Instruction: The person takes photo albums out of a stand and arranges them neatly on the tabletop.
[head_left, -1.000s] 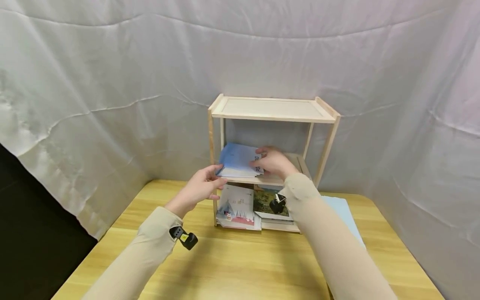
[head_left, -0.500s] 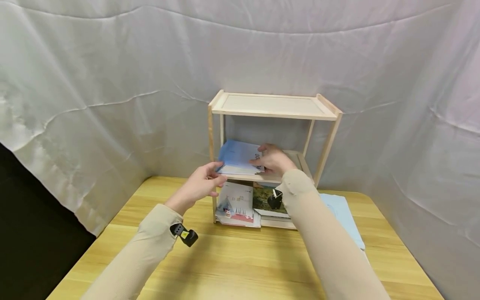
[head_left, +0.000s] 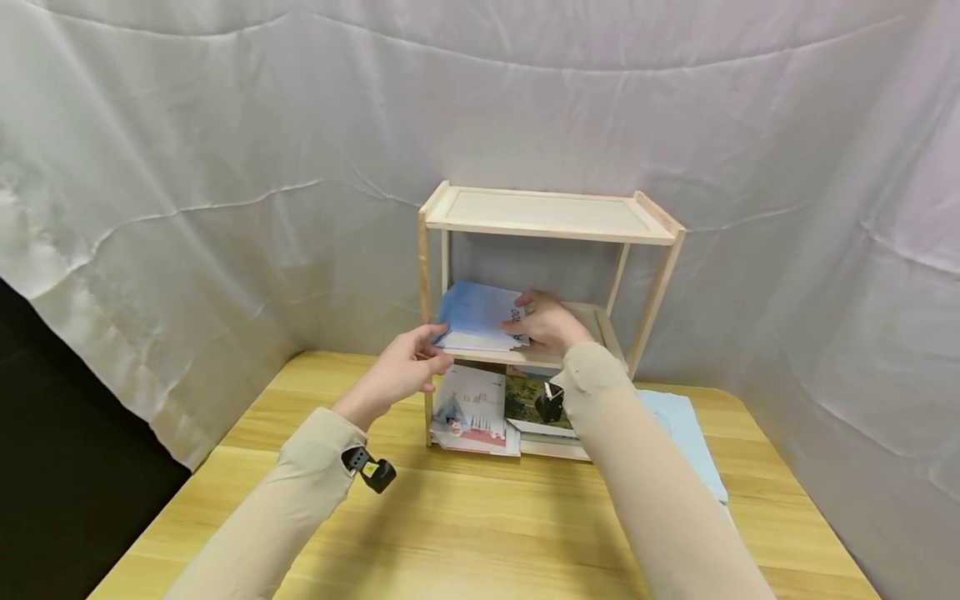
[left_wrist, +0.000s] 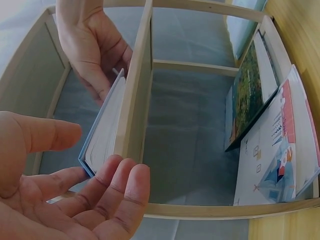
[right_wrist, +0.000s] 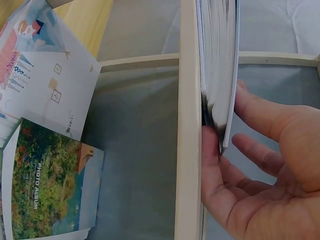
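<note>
Right hand (head_left: 551, 323) gripping book (head_left: 477, 308), wooden table (head_left: 465, 521), curtain (head_left: 525, 125)

I have my left arm (head_left: 279, 504) and right arm (head_left: 652, 467) stretched forward and converging, the left grip (head_left: 401, 371) relaxed with thumb (left_wrist: 52, 135) apart from fingers (left_wrist: 134, 192), the right grip (head_left: 553, 323) angled inward, fingers curled.

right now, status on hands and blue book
Right hand pinching blue book at right end. Left hand at its left edge. Book on middle shelf. Top shelf overhead, no other obstruction seen.
</note>
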